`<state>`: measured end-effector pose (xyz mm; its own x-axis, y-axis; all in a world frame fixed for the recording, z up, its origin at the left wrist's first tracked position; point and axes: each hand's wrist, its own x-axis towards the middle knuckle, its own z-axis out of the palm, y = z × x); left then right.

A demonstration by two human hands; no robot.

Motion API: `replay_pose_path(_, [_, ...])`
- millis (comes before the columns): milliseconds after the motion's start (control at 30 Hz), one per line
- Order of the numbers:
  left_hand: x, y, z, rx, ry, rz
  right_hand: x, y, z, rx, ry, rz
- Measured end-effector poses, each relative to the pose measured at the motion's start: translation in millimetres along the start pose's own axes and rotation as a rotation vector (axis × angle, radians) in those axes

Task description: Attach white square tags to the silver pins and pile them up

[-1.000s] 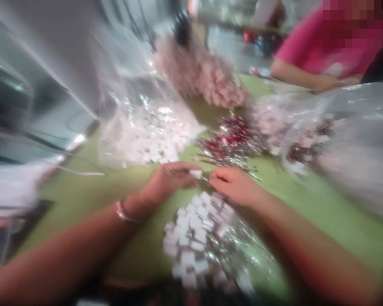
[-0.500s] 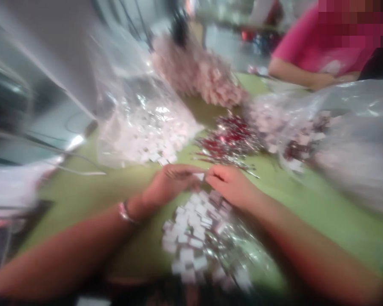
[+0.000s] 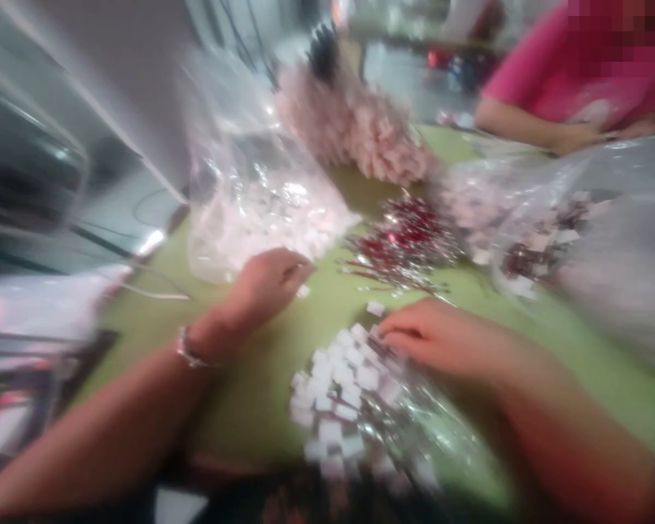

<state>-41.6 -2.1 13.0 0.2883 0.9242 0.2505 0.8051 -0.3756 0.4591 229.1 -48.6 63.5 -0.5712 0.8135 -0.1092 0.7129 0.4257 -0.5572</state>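
While the fingers of the right hand (image 3: 434, 335) draw close together at the far right edge of a loose pile of small white pieces (image 3: 338, 378), blur hides whether they pinch one of them. A single white piece (image 3: 375, 308) shows just beyond those fingertips. The fingers of the left hand (image 3: 270, 284) are bent and near each other, the back of the hand turned upward; whether they grip anything I cannot tell, though a small white square (image 3: 303, 291) shows right by their tips. A bracelet (image 3: 190, 349) circles the left wrist. The pile lies on the green bench (image 3: 240, 415) between the two forearms, and shiny clear plastic (image 3: 442, 422) spreads from its right side toward the right forearm. Past the hands, around the middle of the bench, lies a heap of thin red and silver strands (image 3: 407, 236). Just beyond the left hand sits a clear plastic bag (image 3: 240, 218) with many pale pieces in it. To the right rests another clear bag (image 3: 622, 240), with white and dark red pieces at its left end. Farther back are bunches of pale pink material (image 3: 385, 145). At the far right is a person in a pink top (image 3: 529, 80).
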Motion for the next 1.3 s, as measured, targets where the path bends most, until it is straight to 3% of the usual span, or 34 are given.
replay_pose_path(67, [-2.1, -1.3, 2.6, 0.129, -0.13, 0.011, 0.7, 15.0, -7.5, -0.098, 0.022, 0.083])
replay_pose_path(133, [-4.6, -2.1, 4.7, 0.21, -0.214, 0.035, 2.6, 32.6, -15.8, -0.261, 0.174, 0.192])
replay_pose_path(233, [-5.6, -7.8, 7.0, 0.224, -0.312, 0.127, 5.8, 50.8, -22.2, -0.348, 0.248, 0.221])
replay_pose_path(333, [-3.1, -15.7, 11.9, 0.184, -0.317, 0.22, 13.7, 51.4, -11.7, -0.291, 0.264, 0.187])
replay_pose_path(500, [-1.9, -13.2, 21.3, 0.071, -0.225, 0.173, 35.5, 41.0, 28.3, -0.442, 0.234, 0.117])
replay_pose_path(567, [-4.1, -7.6, 23.7, 0.008, -0.184, 0.112, 41.3, 41.3, 38.2, -0.505, 0.235, 0.115])
replay_pose_path(667, [-7.7, -0.3, 27.2, -0.241, -0.12, -0.086, 44.6, 45.1, 39.4, -0.471, 0.278, 0.112])
replay_pose_path(900, [-5.7, 9.9, 32.5, -1.054, -0.252, -0.497, 41.1, 41.0, 22.0, 0.011, 0.56, 0.139])
replay_pose_path(1067, [-3.1, 24.2, 27.3, -1.338, -0.239, -0.69, 31.7, 21.0, 27.5, -0.011, 0.478, -0.039])
replay_pose_path(1167, [-4.2, 27.6, 27.2, -1.284, -0.224, -0.65, 26.4, 7.2, 33.0, -0.086, 0.384, -0.124])
replay_pose_path(1300, [-6.7, 28.5, 31.7, -1.273, -0.193, -0.594, 24.1, -7.6, 36.2, 0.017, 0.232, -0.024])
